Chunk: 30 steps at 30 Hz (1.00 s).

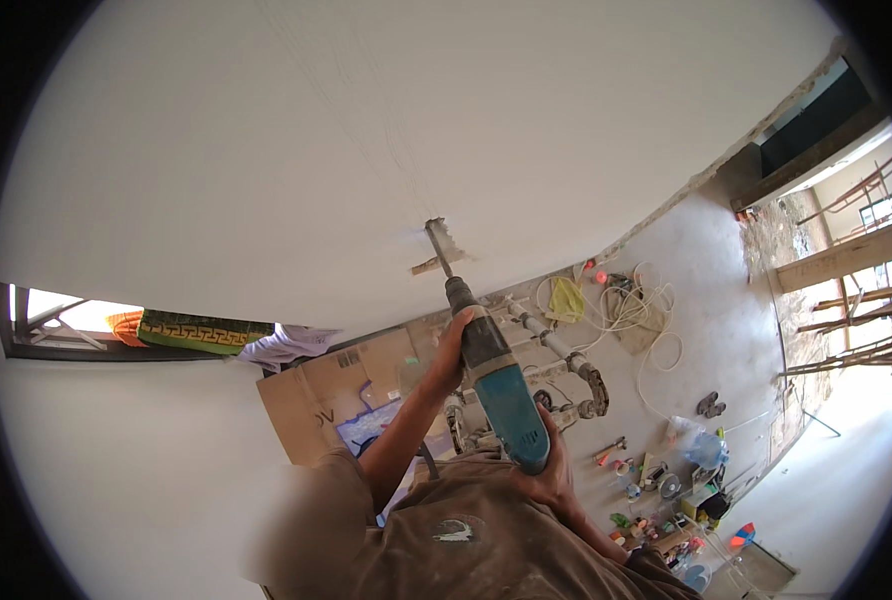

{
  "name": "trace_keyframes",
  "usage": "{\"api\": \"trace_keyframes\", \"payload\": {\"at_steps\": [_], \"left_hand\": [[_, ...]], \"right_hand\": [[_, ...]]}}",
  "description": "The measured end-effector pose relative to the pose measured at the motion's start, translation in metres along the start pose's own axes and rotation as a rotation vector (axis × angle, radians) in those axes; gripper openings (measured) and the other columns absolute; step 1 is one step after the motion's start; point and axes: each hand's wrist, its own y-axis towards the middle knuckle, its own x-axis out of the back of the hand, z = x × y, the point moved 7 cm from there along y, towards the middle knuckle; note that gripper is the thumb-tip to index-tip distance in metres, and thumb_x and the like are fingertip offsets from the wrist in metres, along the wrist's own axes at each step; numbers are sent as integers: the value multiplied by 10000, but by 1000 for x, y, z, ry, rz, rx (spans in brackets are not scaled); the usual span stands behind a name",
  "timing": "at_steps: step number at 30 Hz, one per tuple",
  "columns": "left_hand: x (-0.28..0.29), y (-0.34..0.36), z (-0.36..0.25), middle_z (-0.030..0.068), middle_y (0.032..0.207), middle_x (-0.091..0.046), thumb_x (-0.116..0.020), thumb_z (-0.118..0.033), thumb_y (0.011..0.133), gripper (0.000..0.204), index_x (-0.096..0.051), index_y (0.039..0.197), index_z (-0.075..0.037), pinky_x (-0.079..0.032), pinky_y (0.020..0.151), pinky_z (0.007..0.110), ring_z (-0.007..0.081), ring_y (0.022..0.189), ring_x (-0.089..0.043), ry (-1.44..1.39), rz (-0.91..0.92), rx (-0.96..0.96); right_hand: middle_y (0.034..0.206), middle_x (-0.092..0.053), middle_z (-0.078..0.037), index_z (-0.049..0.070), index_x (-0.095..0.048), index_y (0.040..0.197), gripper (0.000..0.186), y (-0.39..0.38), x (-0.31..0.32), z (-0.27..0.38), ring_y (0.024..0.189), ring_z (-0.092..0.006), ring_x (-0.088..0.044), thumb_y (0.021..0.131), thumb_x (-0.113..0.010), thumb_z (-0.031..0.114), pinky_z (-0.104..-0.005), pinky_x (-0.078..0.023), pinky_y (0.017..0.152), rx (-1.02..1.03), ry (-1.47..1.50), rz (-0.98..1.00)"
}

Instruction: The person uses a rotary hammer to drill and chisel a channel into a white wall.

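Note:
A teal and black rotary hammer drill [511,405] points up and away from me at the white wall [266,180]. My left hand [455,345] is closed round its black front part, just behind the chuck. At the rear, my right hand [551,465] grips the handle end; the drill body hides some of its fingers. The long metal bit [439,248] reaches a rough chipped patch [450,240] in the wall, its tip at the patch's upper left corner. Faint lines run up the wall from there.
Below me stands a metal ladder [546,335] with dark-ended joints. Flattened cardboard [306,400] lies to its left. A coiled white cable [646,305], hand tools and bottles litter the floor at right. Cloths [206,332] hang on the left window ledge. Wooden scaffolding [856,320] stands far right.

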Motion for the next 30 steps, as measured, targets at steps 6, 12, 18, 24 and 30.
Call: {"api": "trace_keyframes", "payload": {"at_steps": [6, 12, 18, 24, 30], "left_hand": [[-20, 0, 10, 51, 984, -645, -576, -507, 906, 466, -576, 1112, -89, -511, 867, 331, 176, 920, -639, -20, 110, 41], [-24, -28, 68, 85, 1095, -642, -607, -564, 864, 572, -561, 1180, -90, -506, 929, 364, 219, 1027, -635, -132, 65, 146], [-36, -50, 98, 107, 1069, -638, -612, -554, 866, 558, -555, 1150, -78, -510, 935, 411, 256, 1002, -641, -238, 49, 162], [-47, -51, 78, 107, 1016, -637, -585, -563, 886, 541, -561, 1127, -79, -518, 913, 414, 257, 977, -641, -250, 78, 104], [-66, -51, 0, 111, 1012, -638, -579, -551, 895, 535, -547, 1148, -80, -550, 859, 407, 243, 935, -661, -310, 176, -103]], "right_hand": [[1337, -507, -169, 62, -230, 1504, 921, -10, 11, -13, 1215, -263, -527, 687, -653, 15, -378, -422, 1012, -33, 178, -48], [1302, -549, -209, 110, -259, 1503, 943, -45, 43, -9, 1221, -301, -543, 654, -659, 19, -401, -413, 1024, -68, 22, -43], [1303, -537, -220, 84, -262, 1493, 880, -76, 56, 15, 1226, -321, -530, 692, -620, 11, -404, -398, 1032, -31, -121, 14], [1300, -532, -244, 80, -221, 1506, 863, -75, 50, 31, 1220, -336, -536, 736, -606, 19, -408, -399, 1024, 29, -71, 30], [1299, -530, -249, 76, -186, 1515, 883, -35, 32, 94, 1187, -337, -555, 782, -677, 96, -423, -423, 997, 179, -282, 52]]}}
